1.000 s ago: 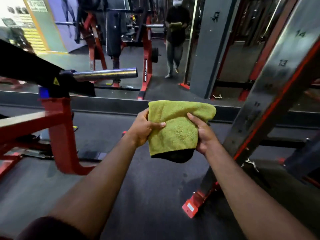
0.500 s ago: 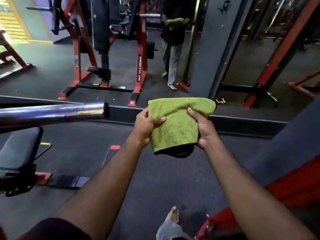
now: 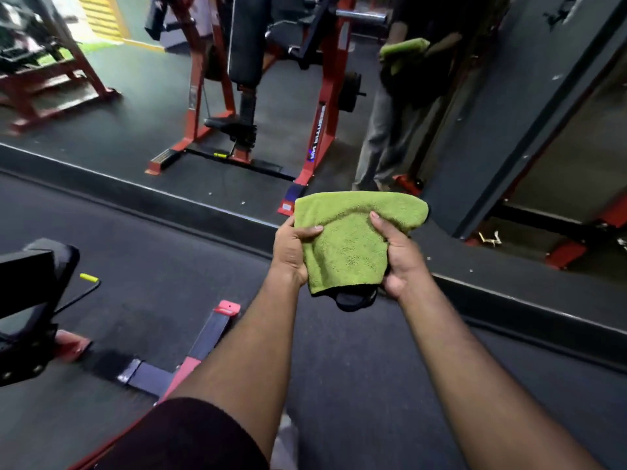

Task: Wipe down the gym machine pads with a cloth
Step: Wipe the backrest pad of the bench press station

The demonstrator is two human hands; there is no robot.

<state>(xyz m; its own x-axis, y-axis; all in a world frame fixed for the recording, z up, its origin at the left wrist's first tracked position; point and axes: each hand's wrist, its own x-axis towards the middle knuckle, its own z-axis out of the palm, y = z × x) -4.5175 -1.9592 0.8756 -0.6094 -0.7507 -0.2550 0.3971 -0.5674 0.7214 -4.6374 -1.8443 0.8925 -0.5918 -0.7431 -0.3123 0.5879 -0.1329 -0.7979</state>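
Note:
A folded green cloth (image 3: 346, 245) hangs in front of me at chest height, with a dark cloth or lining (image 3: 353, 300) showing under its lower edge. My left hand (image 3: 291, 249) grips its left edge, thumb on the front. My right hand (image 3: 397, 256) grips its right side, thumb on the front. A black machine pad (image 3: 37, 266) sits at the left edge, below and left of my hands. In the wall mirror ahead, an upright black pad (image 3: 246, 45) on a red machine is reflected.
The red and black base frame (image 3: 203, 337) of the machine lies on the dark rubber floor at lower left. A yellow-tipped lever (image 3: 89, 277) sticks out beside the pad. The mirror's low ledge (image 3: 203, 212) runs across ahead. A grey slanted post (image 3: 529, 110) stands at right.
My view has tilted down and to the left; the chrome bar at left has left the view. Both hands keep the same hold on the cloth.

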